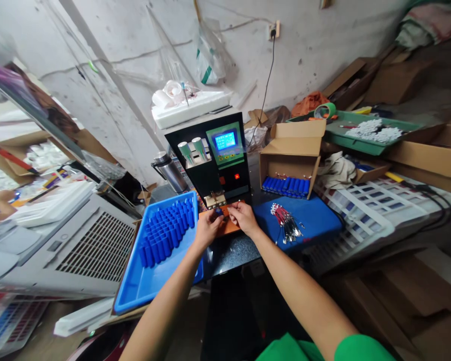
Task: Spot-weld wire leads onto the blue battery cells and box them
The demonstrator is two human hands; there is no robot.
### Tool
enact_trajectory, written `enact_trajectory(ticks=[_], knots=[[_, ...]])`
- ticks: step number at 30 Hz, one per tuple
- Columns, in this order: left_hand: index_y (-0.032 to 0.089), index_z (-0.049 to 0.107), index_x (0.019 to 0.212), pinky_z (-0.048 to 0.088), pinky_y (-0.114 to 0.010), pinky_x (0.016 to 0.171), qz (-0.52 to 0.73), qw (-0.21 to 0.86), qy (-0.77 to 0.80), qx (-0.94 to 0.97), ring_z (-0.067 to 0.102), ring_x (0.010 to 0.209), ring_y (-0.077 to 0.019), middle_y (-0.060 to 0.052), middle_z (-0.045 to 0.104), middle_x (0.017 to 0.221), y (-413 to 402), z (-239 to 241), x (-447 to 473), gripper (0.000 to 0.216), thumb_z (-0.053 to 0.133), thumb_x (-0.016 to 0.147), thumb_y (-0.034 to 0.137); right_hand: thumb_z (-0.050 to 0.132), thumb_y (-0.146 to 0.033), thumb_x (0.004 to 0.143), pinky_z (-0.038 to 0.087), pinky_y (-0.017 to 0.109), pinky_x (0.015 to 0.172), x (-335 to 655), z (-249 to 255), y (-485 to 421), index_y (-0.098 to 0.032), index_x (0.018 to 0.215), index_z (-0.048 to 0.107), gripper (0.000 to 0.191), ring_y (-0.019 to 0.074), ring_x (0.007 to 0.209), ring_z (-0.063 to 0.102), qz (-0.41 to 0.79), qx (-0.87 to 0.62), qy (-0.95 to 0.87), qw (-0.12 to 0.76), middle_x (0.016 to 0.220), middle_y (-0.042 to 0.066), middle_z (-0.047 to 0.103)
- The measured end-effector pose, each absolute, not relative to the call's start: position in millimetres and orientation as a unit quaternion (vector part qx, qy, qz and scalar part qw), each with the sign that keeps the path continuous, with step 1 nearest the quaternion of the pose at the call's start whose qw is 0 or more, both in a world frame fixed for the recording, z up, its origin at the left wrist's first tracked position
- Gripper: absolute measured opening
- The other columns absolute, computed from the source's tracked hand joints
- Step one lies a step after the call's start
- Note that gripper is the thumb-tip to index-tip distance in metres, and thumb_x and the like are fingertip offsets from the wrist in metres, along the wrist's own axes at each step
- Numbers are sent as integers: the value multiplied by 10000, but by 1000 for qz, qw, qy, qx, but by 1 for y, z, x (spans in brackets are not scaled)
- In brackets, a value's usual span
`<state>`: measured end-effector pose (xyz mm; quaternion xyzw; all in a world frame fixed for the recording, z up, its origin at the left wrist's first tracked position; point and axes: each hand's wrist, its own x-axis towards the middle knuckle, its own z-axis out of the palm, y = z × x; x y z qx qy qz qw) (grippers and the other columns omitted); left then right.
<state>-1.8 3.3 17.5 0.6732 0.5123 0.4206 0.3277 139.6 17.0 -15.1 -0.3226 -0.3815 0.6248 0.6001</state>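
Note:
Both hands work at the foot of a black spot welder (218, 175) with a lit blue screen. My left hand (207, 229) is closed on a blue battery cell (218, 211), mostly covered by the fingers, just below the welding tips (215, 198). Close beside it, my right hand (243, 217) pinches something too small to make out over the orange plate (229, 225). Left of the hands, a blue tray (160, 286) holds many upright blue cells (167, 233). On a blue pad (315, 215) to the right lies a bunch of red and black wire leads (285, 223).
An open cardboard box (295, 133) with finished-looking blue cells stands behind the pad. A steel flask (169, 170) is left of the welder. White crates (353, 215) and a green tray (361, 138) lie right; a grey air cooler (86, 245) stands left.

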Motion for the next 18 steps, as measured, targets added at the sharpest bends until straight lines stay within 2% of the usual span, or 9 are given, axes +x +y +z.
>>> enact_trajectory(ticks=[10, 18], knots=[[187, 651, 930, 521, -320, 754, 457, 346, 502, 648, 655, 796, -202, -40, 701, 843, 1, 6, 8, 216, 631, 779, 339, 702, -430, 697, 315, 194, 401, 137, -21, 24, -178, 747, 575, 286, 79, 428, 430, 588, -349, -396, 613, 527, -52, 516], [144, 640, 1002, 519, -332, 812, 462, 324, 495, 661, 660, 842, -199, -61, 708, 907, 4, -6, 4, 277, 603, 823, 351, 620, -369, 764, 464, 260, 605, 140, -19, 30, -176, 744, 619, 194, 165, 658, 592, 459, -405, -498, 614, 701, 20, 637]])
